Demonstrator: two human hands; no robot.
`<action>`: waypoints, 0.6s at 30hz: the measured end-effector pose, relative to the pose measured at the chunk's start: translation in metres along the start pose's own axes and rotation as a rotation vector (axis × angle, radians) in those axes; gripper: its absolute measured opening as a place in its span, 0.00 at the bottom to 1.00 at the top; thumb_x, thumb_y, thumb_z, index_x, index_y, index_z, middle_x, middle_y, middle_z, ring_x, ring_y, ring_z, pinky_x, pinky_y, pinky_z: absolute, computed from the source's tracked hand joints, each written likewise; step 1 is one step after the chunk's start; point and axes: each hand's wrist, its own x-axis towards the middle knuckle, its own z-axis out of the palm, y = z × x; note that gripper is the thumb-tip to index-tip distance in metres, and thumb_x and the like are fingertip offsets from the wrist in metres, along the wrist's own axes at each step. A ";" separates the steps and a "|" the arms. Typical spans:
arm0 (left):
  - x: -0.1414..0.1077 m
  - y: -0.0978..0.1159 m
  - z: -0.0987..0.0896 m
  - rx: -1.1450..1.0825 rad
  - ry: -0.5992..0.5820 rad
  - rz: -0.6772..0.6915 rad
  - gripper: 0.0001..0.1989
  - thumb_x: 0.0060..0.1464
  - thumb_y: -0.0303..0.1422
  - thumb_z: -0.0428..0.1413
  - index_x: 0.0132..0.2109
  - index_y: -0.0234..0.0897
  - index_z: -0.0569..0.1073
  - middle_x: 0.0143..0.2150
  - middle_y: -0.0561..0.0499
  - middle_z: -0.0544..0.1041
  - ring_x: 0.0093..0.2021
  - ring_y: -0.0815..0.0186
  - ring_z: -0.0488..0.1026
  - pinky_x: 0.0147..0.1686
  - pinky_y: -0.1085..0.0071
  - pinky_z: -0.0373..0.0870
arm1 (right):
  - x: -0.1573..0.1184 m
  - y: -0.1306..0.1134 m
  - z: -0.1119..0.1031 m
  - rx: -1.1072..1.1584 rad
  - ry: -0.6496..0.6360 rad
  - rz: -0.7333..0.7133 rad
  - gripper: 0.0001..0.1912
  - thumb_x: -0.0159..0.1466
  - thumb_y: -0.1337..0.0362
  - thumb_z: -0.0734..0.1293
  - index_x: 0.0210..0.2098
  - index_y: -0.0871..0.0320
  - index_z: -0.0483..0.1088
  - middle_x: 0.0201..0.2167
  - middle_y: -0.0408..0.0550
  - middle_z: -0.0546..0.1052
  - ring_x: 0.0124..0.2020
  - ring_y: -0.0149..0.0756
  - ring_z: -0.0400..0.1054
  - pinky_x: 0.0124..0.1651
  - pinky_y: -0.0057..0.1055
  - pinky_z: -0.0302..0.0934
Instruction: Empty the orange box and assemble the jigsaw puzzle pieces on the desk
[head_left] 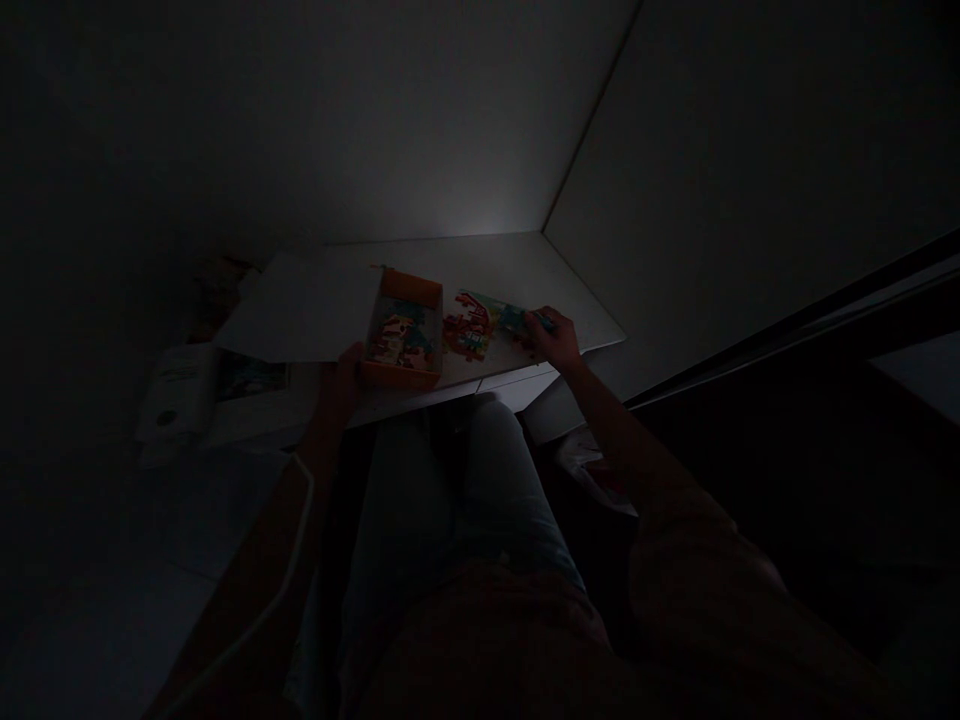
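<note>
Right hand (553, 337) pinches a piece (547, 322), likely light, stiff, best edge-held; left hand (343, 382) at box (401, 377), hold too dark to tell.

Passage over desktop (510, 262) behind puzzle pieces (472, 325); orange box (401, 377) blocks left side, wall (450, 130) closes rear.

Jeans (501, 455) are faded blue, the top (495, 625) dark reddish; a pale cord (305, 515) runs along the left arm (247, 570) — left hand (343, 383) and right hand (556, 340) bare.
</note>
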 end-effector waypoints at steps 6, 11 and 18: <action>-0.005 0.006 0.000 0.022 -0.012 0.025 0.27 0.55 0.59 0.67 0.49 0.43 0.78 0.67 0.36 0.84 0.75 0.39 0.76 0.86 0.43 0.64 | 0.020 -0.003 -0.002 0.092 0.046 0.088 0.38 0.64 0.21 0.73 0.30 0.51 0.74 0.27 0.42 0.73 0.32 0.37 0.70 0.39 0.36 0.71; -0.006 0.002 0.000 0.027 -0.030 0.008 0.27 0.59 0.58 0.67 0.52 0.42 0.80 0.68 0.36 0.84 0.76 0.38 0.76 0.85 0.41 0.66 | 0.039 -0.001 -0.004 0.160 0.084 0.176 0.37 0.61 0.21 0.75 0.29 0.50 0.72 0.26 0.40 0.72 0.32 0.36 0.70 0.36 0.34 0.69; -0.008 0.006 0.002 0.005 -0.026 0.027 0.28 0.58 0.57 0.66 0.54 0.40 0.82 0.70 0.35 0.83 0.76 0.39 0.76 0.84 0.46 0.66 | 0.063 0.001 -0.002 0.226 0.127 0.292 0.36 0.58 0.24 0.79 0.32 0.51 0.74 0.29 0.43 0.79 0.31 0.35 0.77 0.34 0.31 0.74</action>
